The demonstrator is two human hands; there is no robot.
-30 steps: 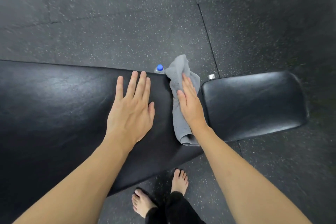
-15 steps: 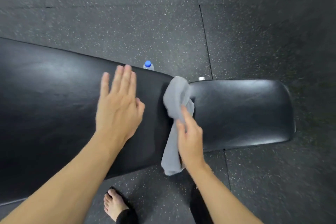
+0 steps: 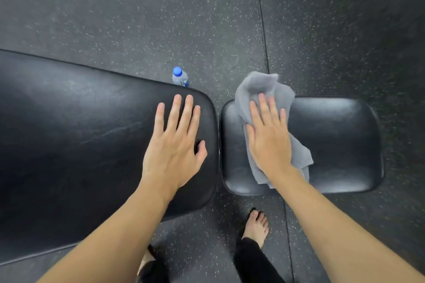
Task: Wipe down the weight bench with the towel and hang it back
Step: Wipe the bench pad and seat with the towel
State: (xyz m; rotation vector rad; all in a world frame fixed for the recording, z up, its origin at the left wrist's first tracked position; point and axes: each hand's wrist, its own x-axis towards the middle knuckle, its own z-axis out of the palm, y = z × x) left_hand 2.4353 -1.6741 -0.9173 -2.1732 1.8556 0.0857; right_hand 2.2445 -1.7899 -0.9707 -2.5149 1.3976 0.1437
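Since half a second ago the towel [image 3: 264, 96] has slid from the gap onto the small seat pad [image 3: 340, 142]; right hand [image 3: 269, 138] now flat, fingers straight, pressing it down. Left hand [image 3: 176, 142] spread flat on the long pad [image 3: 80, 133]. Water bottle [image 3: 179, 76] beyond left fingertips, on the floor [image 3: 138, 18].

The head-worn wide-angle view looks almost straight down from close above the black padded vinyl weight bench [image 3: 69, 145] spanning the frame's middle, with dark speckled rubber floor [image 3: 138, 18] filling the top.
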